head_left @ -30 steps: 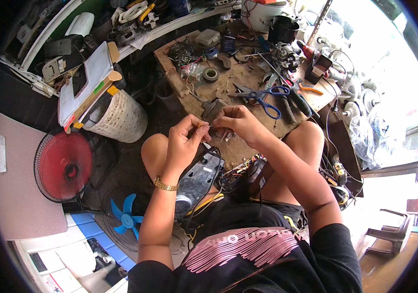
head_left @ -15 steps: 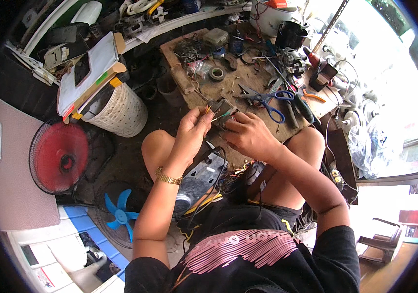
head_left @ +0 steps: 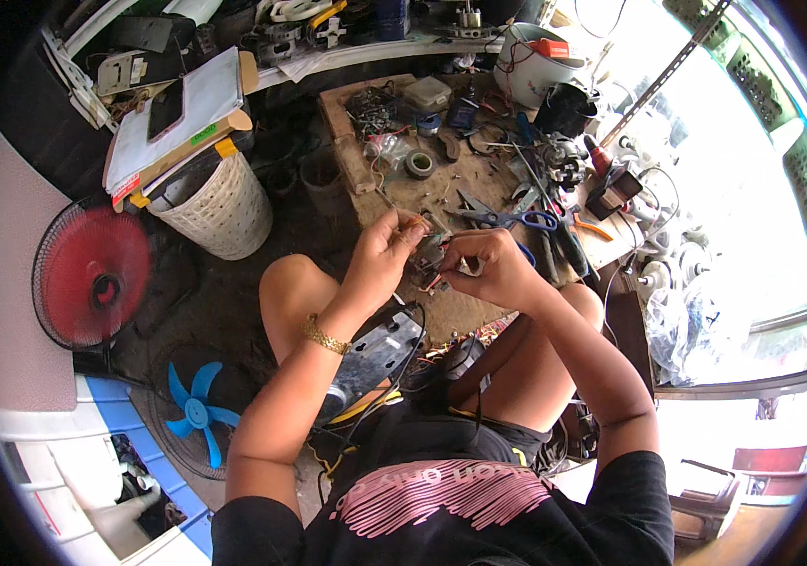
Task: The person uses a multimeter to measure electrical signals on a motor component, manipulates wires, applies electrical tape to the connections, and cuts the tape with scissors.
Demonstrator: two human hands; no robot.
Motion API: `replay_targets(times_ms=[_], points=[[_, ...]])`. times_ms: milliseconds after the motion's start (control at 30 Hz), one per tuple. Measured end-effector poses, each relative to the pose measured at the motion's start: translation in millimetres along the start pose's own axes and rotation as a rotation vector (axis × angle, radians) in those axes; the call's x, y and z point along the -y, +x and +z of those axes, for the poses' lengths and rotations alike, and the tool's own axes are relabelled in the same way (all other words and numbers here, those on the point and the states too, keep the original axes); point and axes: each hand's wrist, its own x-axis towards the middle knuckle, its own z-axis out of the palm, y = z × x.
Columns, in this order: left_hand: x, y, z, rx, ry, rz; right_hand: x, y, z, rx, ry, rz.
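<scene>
- The left hand [head_left: 387, 247] is closing thumb and finger on a thin orange wire [head_left: 420, 223]; its grip is leaving almost no gap.
- The right hand [head_left: 488, 269] is curling, thumb near forefinger; whatever it is pinching is too small to tell.
- A small dark part [head_left: 429, 257] with wires is sitting between the two hands, over the near part of the table [head_left: 443, 309]; whether it is resting on the board is not clear.
- The table's left edge is running beside a wooden strip [head_left: 356, 168], with dark floor lying beyond it; the near side is reaching between the person's knees.
- A patch of bare board is showing just below the hands, while room on the right is narrowing.
- One pair of scissors [head_left: 505, 218] is lying just beyond the right hand, which is partly covering a blue handle.
- One tape roll [head_left: 419, 164], one clear box [head_left: 428, 92] and one black cup [head_left: 566, 113] are standing or lying farther back.
- Two fans are showing at left: one red fan [head_left: 102, 255], one blue-bladed fan [head_left: 198, 412].
- One white basket [head_left: 222, 212] is standing left of the table.
</scene>
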Motion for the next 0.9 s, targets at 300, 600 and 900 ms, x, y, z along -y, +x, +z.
replay_targets(times_ms=[300,600,900], points=[[-3.1,1.2,-6.6,-0.032,-0.054,0.016,10.0,1.9,-1.4,0.041,-0.281,-0.168],[-1.8,3.5,-3.8,-0.026,-0.077,0.024,-6.2,16.7,7.2,0.251,-0.623,-0.321],[0.2,13.9,0.9,-0.051,0.124,0.030,-0.3,22.9,-7.8,0.191,-0.263,-0.166]])
